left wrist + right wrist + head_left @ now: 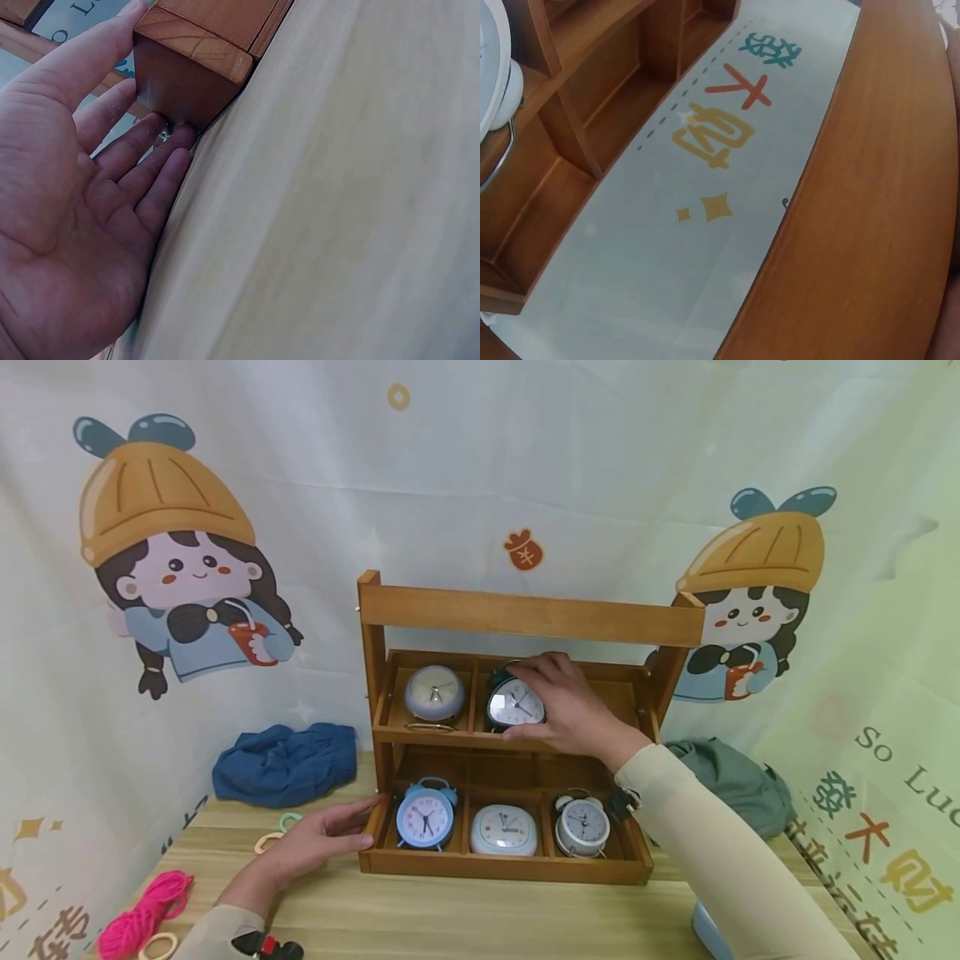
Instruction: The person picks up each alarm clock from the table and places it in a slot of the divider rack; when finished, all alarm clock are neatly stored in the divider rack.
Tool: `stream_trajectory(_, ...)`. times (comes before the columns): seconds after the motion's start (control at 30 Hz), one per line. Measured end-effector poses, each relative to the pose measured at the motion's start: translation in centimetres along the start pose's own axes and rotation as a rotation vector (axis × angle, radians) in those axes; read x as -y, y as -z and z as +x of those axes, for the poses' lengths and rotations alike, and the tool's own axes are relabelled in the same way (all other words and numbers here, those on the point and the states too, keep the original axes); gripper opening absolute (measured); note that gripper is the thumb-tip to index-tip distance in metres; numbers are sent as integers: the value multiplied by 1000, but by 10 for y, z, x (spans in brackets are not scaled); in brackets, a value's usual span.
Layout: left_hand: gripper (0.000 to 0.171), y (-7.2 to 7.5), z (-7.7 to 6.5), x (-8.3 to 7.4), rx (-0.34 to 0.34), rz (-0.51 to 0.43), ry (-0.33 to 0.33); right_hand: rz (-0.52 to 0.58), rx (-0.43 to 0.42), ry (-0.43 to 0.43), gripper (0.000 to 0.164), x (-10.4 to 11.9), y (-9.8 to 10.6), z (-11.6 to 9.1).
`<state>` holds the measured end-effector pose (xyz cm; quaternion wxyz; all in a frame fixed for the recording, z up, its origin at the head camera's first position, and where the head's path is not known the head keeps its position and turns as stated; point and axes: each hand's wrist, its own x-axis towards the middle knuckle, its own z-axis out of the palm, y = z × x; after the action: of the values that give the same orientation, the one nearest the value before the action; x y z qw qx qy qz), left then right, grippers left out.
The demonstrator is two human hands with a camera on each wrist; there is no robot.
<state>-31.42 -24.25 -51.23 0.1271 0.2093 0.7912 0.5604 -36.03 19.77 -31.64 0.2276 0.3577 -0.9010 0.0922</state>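
On the upper tier of a wooden shelf (506,865), my right hand (566,706) grips a dark-rimmed alarm clock (515,700), fingers over its top right and thumb low by the front rail. The clock's right side is hidden behind that hand. My left hand (318,841) rests at the shelf's lower left corner, its relaxed fingers and thumb touching the wood. A round lavender clock (435,693) sits in the upper left compartment. Below stand a blue twin-bell alarm clock (425,817), a white rounded clock (504,831) and a silver-white twin-bell alarm clock (582,827).
A blue cloth bundle (285,766) lies left of the shelf and a grey-green one (731,785) right of it. Pink yarn (147,914) and several rings lie at the table's left. A pale blue object (711,931) is partly hidden by the right sleeve. A printed curtain (450,485) hangs behind.
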Motion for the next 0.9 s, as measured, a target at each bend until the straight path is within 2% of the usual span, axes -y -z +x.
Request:
stream_trajectory(0.17,73,0,0,0,-3,11,4,93,-14,-25,108,1,4,-11)
stream_trajectory(0.33,74,-1,-1,-1,-3,19,9,122,-39,-37,107,-1,13,-42)
stream_trajectory(0.53,74,-2,-2,-4,-6,9,14,115,-136,16,93,-9,24,-102)
stream_trajectory(0.63,74,-2,-2,-5,-3,5,9,129,-200,41,92,-13,28,-135)
stream_trajectory(0.8,74,-2,-2,-4,-15,22,13,194,-282,9,89,-19,32,-185)
stream_trajectory(0.9,74,-3,-1,-3,-23,35,21,234,-295,-42,86,-23,33,-212)
